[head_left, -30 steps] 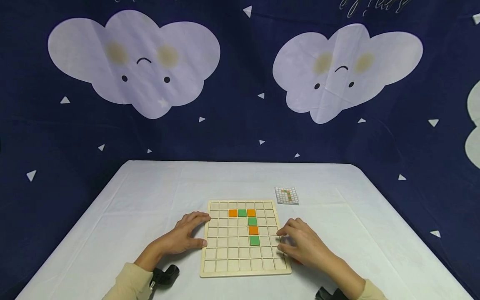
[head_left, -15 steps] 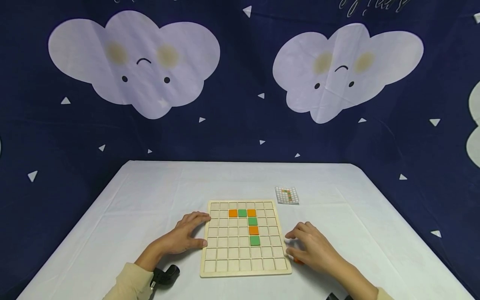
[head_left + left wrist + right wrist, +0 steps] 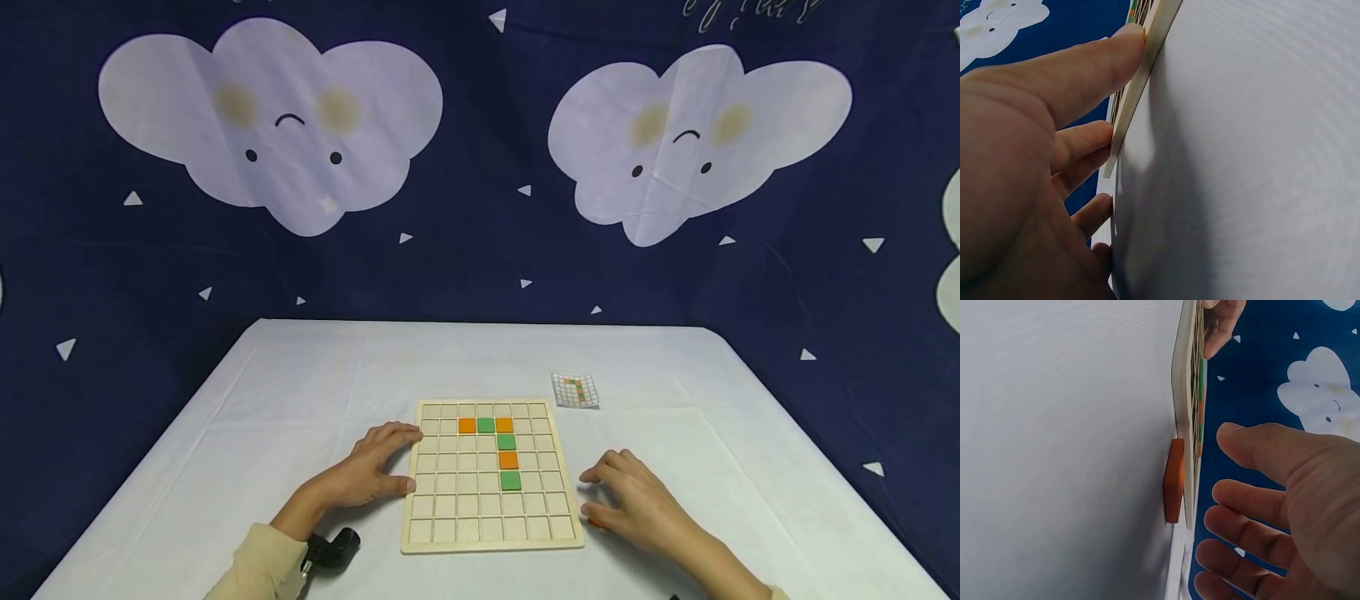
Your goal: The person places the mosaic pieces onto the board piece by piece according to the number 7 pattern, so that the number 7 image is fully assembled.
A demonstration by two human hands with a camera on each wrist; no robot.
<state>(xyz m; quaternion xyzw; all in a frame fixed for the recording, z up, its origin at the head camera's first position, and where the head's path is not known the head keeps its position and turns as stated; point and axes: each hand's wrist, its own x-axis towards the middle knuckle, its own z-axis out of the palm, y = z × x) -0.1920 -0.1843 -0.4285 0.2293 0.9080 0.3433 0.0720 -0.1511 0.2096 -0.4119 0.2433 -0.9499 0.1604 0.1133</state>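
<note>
A square wooden grid board lies on the table, with orange and green square tiles set in some cells. Across its upper part runs a short row of tiles, and a column goes down from the row's right end to a green tile. My left hand rests at the board's left edge, its thumb and fingertips touching the rim. My right hand hovers beside the right edge with fingers apart and nothing between them. Below it, an orange tile lies on the table by the board, mostly hidden in the head view.
A small printed card with a coloured grid pattern lies beyond the board's upper right corner. White cloth covers the table. Behind it hangs a dark blue curtain with clouds. A black wrist device sits below my left wrist.
My right hand has drawn back from the board's right edge, moving right and a little nearer to me. My left hand and the tiles on the board stay as they were.
</note>
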